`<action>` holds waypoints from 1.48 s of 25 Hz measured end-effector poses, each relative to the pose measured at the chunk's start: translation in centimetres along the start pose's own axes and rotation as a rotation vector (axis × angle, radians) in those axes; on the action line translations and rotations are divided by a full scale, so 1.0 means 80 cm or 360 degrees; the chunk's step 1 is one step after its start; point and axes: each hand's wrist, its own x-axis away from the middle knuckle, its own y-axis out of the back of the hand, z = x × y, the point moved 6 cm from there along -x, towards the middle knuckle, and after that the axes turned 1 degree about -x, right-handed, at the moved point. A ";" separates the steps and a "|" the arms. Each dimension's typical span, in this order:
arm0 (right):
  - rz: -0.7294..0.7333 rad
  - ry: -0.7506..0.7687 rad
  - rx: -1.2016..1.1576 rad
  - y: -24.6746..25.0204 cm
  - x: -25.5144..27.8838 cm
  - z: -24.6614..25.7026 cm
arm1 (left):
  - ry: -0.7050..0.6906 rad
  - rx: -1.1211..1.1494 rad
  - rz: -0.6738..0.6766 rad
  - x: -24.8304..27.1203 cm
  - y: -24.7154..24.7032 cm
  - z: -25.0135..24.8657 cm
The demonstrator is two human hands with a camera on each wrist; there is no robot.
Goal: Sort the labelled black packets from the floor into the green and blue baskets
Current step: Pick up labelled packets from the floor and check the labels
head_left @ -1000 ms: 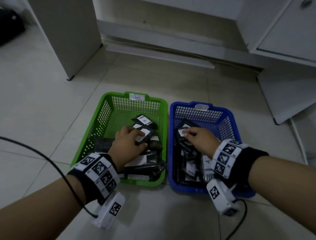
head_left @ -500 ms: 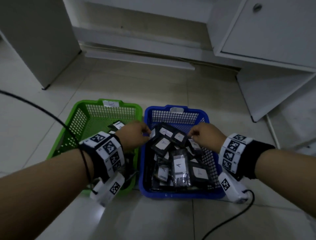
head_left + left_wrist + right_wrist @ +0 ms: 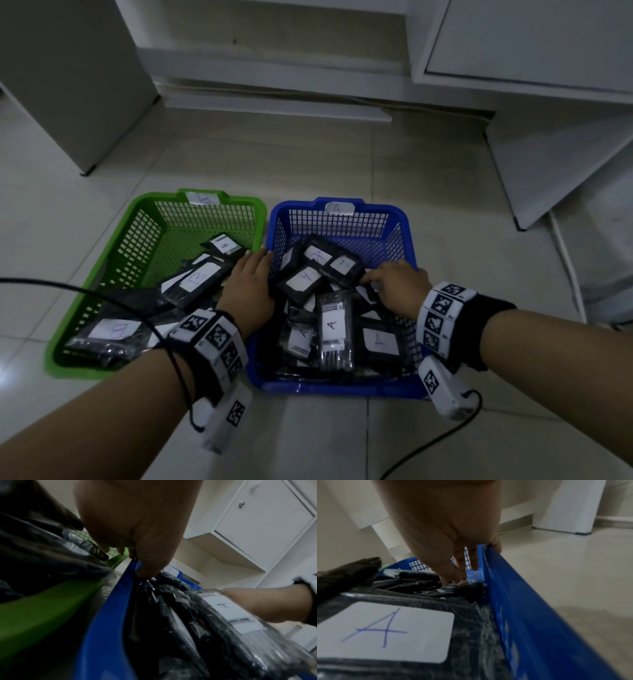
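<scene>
The green basket (image 3: 92, 274), tagged B, holds several black packets with B labels (image 3: 197, 279). Right beside it the blue basket (image 3: 376, 209), tagged A, is piled with A-labelled packets (image 3: 332, 329). My left hand (image 3: 251, 284) straddles the blue basket's left rim (image 3: 109, 615). Its thumb (image 3: 147, 572) is inside and its curled fingers are on the green basket's side, so it grips the rim. My right hand (image 3: 397, 284) is at the blue basket's right wall (image 3: 522, 601). Its straight fingers (image 3: 462, 574) touch packets inside, and one digit lies outside the rim.
White cabinets stand behind the baskets, with a cabinet side (image 3: 68, 85) at the left and a leaning white panel (image 3: 548, 154) at the right. Black cables (image 3: 428, 445) trail over the tiled floor near my wrists.
My left hand left a packet in the green basket and moved to the blue basket's left rim. My right hand slid from the blue basket's middle to its right wall.
</scene>
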 end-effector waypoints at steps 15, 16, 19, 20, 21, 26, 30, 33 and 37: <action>-0.0166 -0.0233 -0.0229 0.015 -0.007 0.005 | -0.0042 0.0107 -0.0026 0.013 -0.003 0.002; -0.0226 -0.0286 -0.0228 0.021 -0.013 0.010 | -0.0045 0.0123 -0.0076 0.013 0.001 0.000; -0.0340 -0.0272 -0.0031 0.037 -0.043 0.016 | -0.0131 0.0121 -0.0222 -0.001 0.016 -0.013; -0.0344 -0.0230 0.0044 0.042 -0.053 0.018 | -0.0167 0.0095 -0.0209 -0.008 0.017 -0.017; -0.0318 -0.0200 0.0035 0.044 -0.064 0.018 | -0.0196 0.0061 -0.0170 -0.015 0.016 -0.019; 0.0257 -0.0266 -0.0248 0.008 -0.115 0.028 | -0.0216 -0.0068 -0.0080 -0.035 0.011 -0.006; 0.0108 -0.0242 -0.0912 0.019 -0.135 0.035 | -0.0196 -0.0167 -0.0024 -0.033 0.020 -0.008; -0.0120 -0.0236 -0.1379 0.023 -0.141 0.045 | -0.0217 -0.0232 0.0049 -0.028 0.019 -0.016; -0.0269 -0.0206 -0.1699 0.011 -0.142 0.040 | -0.0200 -0.0214 0.0087 -0.029 0.016 -0.013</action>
